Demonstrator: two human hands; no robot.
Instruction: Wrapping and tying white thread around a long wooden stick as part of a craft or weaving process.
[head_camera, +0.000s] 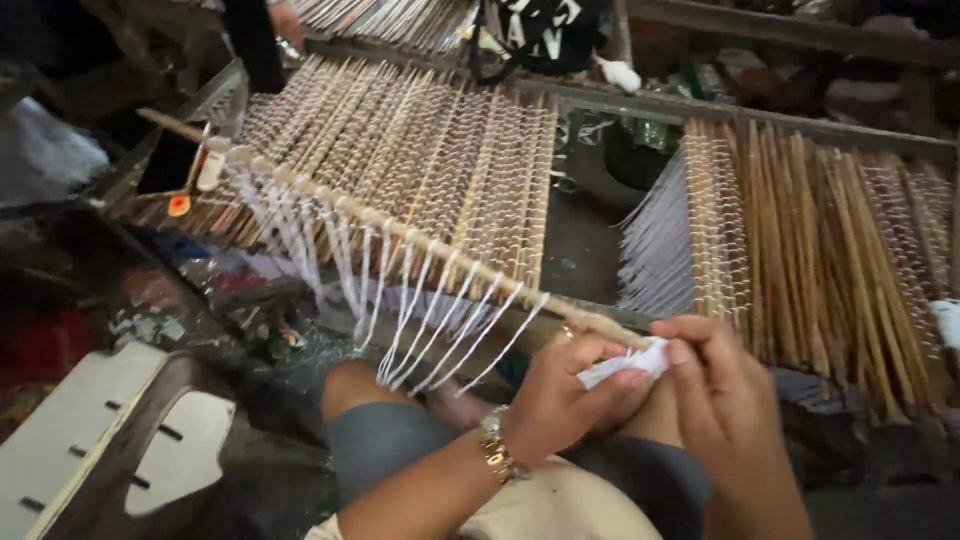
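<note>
Nearest the camera, both hands meet at the near end of a long wooden rod (400, 232). Left hand (560, 395), with a gold bracelet (495, 452) at the wrist, has its grip clamped on a small white wad of cord (630, 365), thumb and fingers pinched together over it. Right hand (725, 400) sits just beside it, its grip also closed on the same wad from the other side, fingertips touching the cord right at the rod's end. From the rod hang many white strings (420, 310), knotted along its length and slanting down toward the knees. Behind the rod lies a mat of thin bamboo sticks (420, 150) bound with white thread. Beyond the rod's near end, a second bamboo mat (830, 250) spreads out, with loose white threads (660, 245) fanning along its edge nearest the rod
</note>
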